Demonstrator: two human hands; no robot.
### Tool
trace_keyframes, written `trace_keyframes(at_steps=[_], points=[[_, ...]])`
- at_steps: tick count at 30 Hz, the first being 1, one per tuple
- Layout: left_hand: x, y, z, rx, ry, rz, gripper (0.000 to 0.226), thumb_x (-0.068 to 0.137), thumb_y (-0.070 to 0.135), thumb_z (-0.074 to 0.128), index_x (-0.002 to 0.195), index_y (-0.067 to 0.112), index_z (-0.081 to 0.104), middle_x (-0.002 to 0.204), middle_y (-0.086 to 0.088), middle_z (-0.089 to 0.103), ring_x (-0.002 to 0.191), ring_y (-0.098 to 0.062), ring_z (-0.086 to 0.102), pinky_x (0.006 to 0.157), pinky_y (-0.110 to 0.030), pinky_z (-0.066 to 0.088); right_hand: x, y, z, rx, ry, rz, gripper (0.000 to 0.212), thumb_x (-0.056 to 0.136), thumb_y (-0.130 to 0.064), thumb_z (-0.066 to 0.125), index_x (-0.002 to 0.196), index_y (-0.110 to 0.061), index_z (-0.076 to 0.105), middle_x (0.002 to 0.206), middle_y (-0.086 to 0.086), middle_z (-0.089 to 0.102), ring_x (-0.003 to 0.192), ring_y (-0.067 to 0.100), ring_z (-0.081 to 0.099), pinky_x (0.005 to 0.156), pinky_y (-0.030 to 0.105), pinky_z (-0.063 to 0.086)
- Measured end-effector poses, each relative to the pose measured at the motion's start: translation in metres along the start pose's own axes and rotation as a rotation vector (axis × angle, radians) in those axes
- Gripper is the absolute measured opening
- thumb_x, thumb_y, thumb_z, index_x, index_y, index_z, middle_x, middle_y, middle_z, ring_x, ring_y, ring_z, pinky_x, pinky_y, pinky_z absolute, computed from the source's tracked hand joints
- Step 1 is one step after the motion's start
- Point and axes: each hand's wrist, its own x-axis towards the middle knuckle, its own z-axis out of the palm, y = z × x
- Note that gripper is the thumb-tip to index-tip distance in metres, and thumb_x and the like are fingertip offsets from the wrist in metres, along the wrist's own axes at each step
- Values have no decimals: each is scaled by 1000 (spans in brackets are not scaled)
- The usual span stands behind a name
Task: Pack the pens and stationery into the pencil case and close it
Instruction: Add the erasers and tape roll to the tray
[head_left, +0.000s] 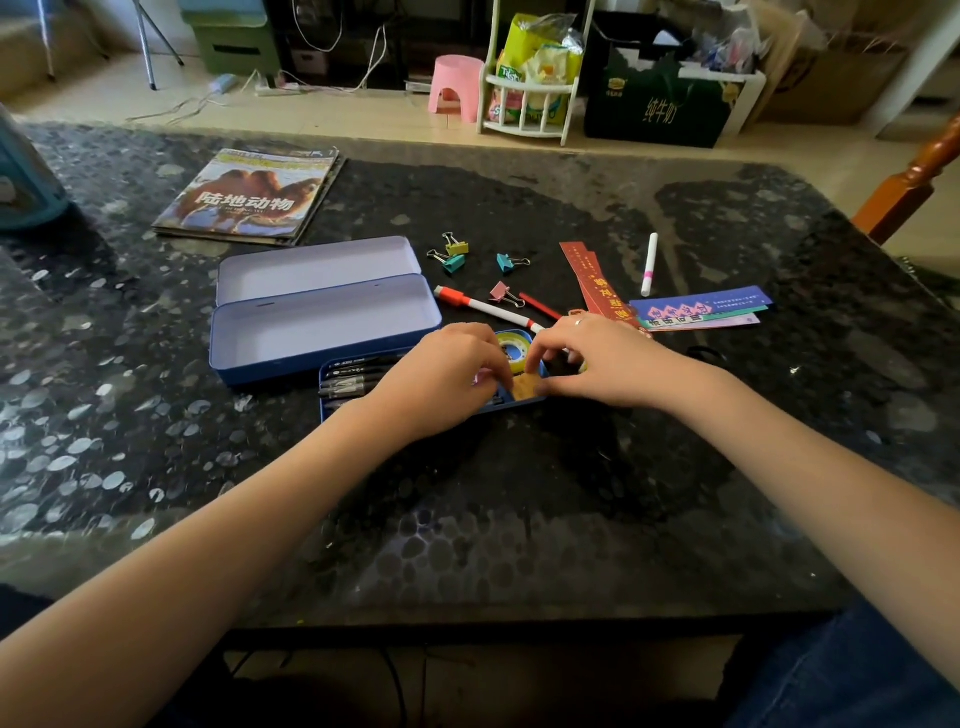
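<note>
I saw the open blue tin pencil case (322, 332) lying on the dark speckled tabletop (519, 519), its lid (317, 267) folded back on the far side and its pale interior bare. Just in front of the case, touching its near right corner, sat a shallow blue insert tray (332, 402) with several black pens (358, 371) lined up in its left part. Both hands met over the right end of that tray. My left hand (441, 379) was curled palm-down, fingers bent onto the tray; I could not tell whether it gripped anything. My right hand (597, 364) had its fingertips pinched around a small yellowish block (524, 387) that looked like an eraser, in the tray's right end, next to a roll of yellow-rimmed tape (511, 348).

Beyond the tray, right of the case, a red-and-white marker (483, 306) lay slanted, with a pink binder clip (504, 294) and a red pen (540, 306) just beside it. Farther back were a yellow clip (456, 244), a teal clip (449, 261) touching it, and another teal clip (508, 263) apart. Right of those lay red bookmarks (597, 283), a white-and-pink marker (649, 265), and a fan of blue, green and pink bookmarks (698, 309). Behind the case's lid rested a magazine (249, 197) with camels on its cover
</note>
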Motion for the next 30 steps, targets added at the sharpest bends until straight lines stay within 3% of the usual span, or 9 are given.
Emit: trace_keyframes(at_steps=[3,5,8,10,14,17,20,25,30], points=[[2,-2,2,-35,102,-9,20,85,5,59,94,16,74,98,-1,65,90,-10,57,81,-25,48,1,1,1,15,-25,3,16,85,-42,63,101,-41,59,98,-13,51,96,8,47,81,35,45],[7,-4,3,-127,238,-88,14,85,9,63,93,16,73,91,0,68,83,-8,60,77,-22,50,2,-1,1,87,48,3,13,88,-38,61,100,-35,62,96,-11,54,89,7,50,79,35,46],[21,-6,4,-331,343,-246,9,80,12,72,86,17,69,83,3,69,79,-6,64,74,-17,52,3,-2,-2,267,194,46,12,92,-27,57,103,-26,61,96,-10,59,86,5,54,69,22,43],[30,-8,6,-342,296,-260,9,77,11,73,81,16,67,79,6,68,77,-4,64,72,-18,53,3,-1,-3,300,239,72,12,93,-23,56,104,-26,59,96,-9,59,87,7,55,66,17,40],[36,-7,9,-171,217,-176,7,79,13,72,82,20,71,73,15,61,71,2,54,62,-3,37,3,5,-3,308,254,99,12,93,-22,55,103,-29,58,99,-7,60,89,8,55,67,19,42],[37,-12,9,-137,221,-146,11,83,11,66,90,17,72,84,7,68,80,-1,56,72,-9,42,5,5,-2,318,264,100,14,93,-19,54,104,-27,59,99,-6,60,88,9,55,64,16,39],[37,-15,9,-62,169,-105,14,86,11,63,95,17,72,93,3,71,80,-3,55,71,-15,40,7,2,0,328,254,91,17,94,-16,53,105,-27,59,99,-6,61,90,10,56,70,20,43],[34,-12,4,-67,89,-44,15,84,13,66,97,17,73,85,10,61,72,1,49,65,-6,34,8,1,1,297,235,84,24,95,-14,50,112,-27,63,106,-6,61,91,6,54,67,14,40],[30,-12,3,-200,103,-102,17,81,7,68,96,15,72,93,1,72,86,-7,64,83,-23,52,3,-3,1,258,220,69,35,94,-10,47,117,-28,66,113,-1,64,95,20,62,84,42,52]])
